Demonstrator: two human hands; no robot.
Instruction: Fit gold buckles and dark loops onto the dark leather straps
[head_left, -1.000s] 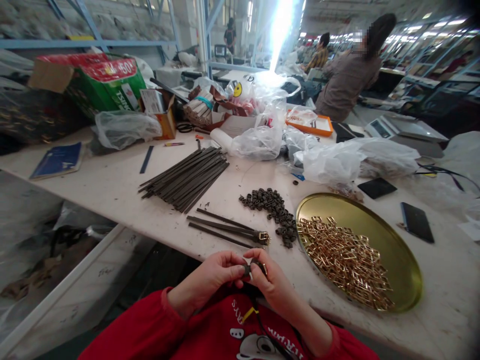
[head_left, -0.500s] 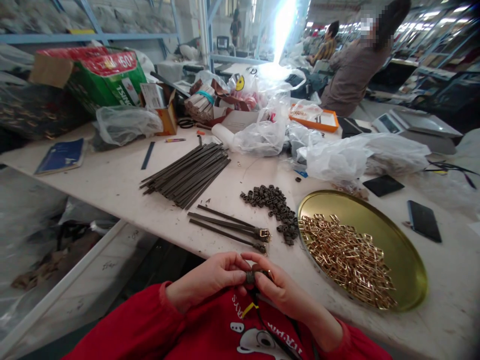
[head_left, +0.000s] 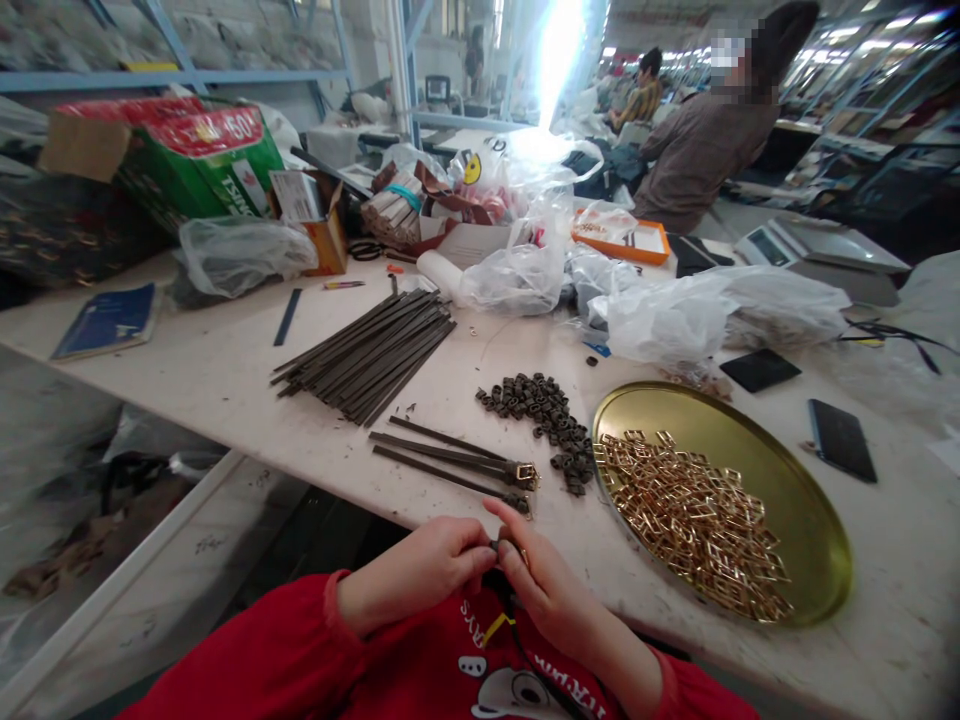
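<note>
A small dark piece (head_left: 502, 538) is sitting between the two hands, just off the table's (head_left: 225, 365) near edge and in front of the person's body. The left hand (head_left: 444, 556) is pinching its left end between thumb and bent fingers; the right hand (head_left: 546, 578) is pressing thumb against fingers on the other end, its index finger standing out straight. The fingers are hiding most of the piece — whether a loop is already round it cannot be told. The step in hand seems to be fitting or straightening a buckle end, and the next move is probably calling for a firm right pinch while the left fingertips are working the piece snug. Nearest, by the near edge, three dark straps (head_left: 442, 452) are lying side by side, with gold buckles (head_left: 527, 475) showing at their right ends. Beyond them a heap of dark loops (head_left: 541, 405) is spreading up to the left rim of a gold tray (head_left: 814, 545), which is holding many loose buckle frames (head_left: 697, 535). Farther toward the far edge, a bundle of dark strips (head_left: 367, 355) is resting — apparently plain stock.
</note>
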